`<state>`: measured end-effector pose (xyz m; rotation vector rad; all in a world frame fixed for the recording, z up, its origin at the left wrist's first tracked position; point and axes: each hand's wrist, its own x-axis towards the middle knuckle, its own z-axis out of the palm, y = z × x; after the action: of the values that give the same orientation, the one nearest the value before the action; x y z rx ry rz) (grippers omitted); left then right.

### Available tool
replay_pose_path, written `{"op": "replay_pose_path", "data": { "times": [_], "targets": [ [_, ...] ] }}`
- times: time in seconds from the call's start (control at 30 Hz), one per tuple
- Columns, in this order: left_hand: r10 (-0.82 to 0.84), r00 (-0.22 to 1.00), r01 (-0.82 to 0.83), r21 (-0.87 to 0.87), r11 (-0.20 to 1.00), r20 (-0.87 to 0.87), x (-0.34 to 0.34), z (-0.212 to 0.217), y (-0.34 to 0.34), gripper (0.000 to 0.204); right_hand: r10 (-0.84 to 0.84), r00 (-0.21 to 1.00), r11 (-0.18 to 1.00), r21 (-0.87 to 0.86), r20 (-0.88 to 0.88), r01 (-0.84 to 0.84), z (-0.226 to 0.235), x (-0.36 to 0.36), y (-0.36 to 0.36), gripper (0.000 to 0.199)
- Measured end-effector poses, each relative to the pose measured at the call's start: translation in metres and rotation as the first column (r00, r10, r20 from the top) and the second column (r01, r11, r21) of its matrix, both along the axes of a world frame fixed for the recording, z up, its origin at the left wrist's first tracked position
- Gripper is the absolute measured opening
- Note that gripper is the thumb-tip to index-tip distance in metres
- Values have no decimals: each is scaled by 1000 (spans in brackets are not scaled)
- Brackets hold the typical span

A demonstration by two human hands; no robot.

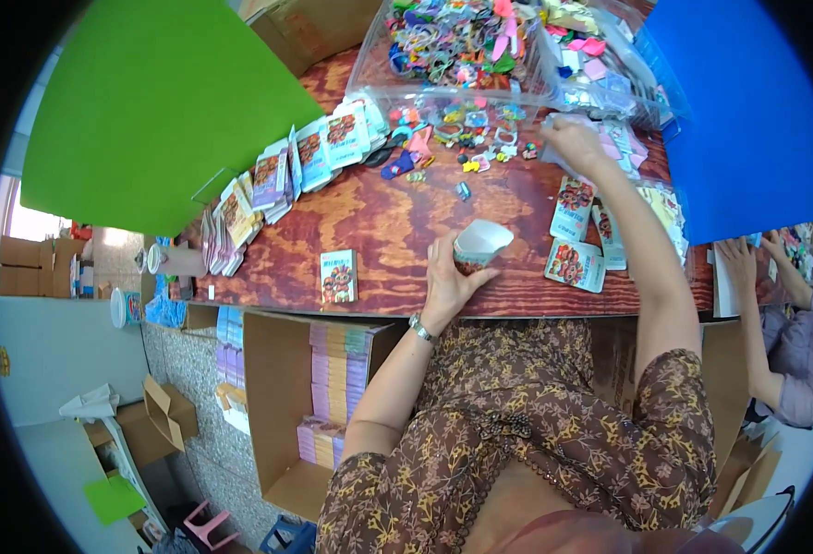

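Observation:
A small open card box (482,242) with a pale inside stands at the table's front edge, its mouth tilted up. My left hand (447,282) is wrapped around it, thumb in front. Farther off on the right, my right hand (573,143) has its fingers curled down by a heap of pale and pink flat pieces (621,146); what its fingertips hold, if anything, is hidden. Printed flat boxes (575,266) lie overlapping below my right forearm. One more printed box (338,276) lies alone left of my left hand.
Clear bins of colourful trinkets (457,46) and flat pieces (600,69) stand at the back. Loose trinkets (480,143) lie before them. Printed boxes (300,162) line the left. Green (166,102) and blue (748,111) panels flank the table. A co-worker (790,342) works at right.

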<state>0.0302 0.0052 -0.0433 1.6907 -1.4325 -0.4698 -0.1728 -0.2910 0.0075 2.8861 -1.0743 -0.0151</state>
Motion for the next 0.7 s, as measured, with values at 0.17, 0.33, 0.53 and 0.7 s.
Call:
{"op": "replay_pose_path", "data": {
  "times": [0.17, 0.33, 0.53, 0.7],
  "targets": [
    [94, 994, -97, -41, 994, -59, 5, 5, -5, 84, -88, 640, 972, 206, 764, -112, 55, 4, 76, 27],
    [106, 993, -108, -33, 994, -53, -4, 11, -8, 85, -273, 452, 849, 433, 849, -301, 53, 27, 160, 20],
    [118, 992, -119, -9, 993, -39, -6, 12, 0, 87, 48, 527, 903, 189, 849, -386, 31, 32, 178, 25],
    [130, 990, -122, -128, 984, 53, -7, 5, 5, 87, 41, 601, 937, 177, 798, -300, 15, 39, 200, 28]
  ]
}}
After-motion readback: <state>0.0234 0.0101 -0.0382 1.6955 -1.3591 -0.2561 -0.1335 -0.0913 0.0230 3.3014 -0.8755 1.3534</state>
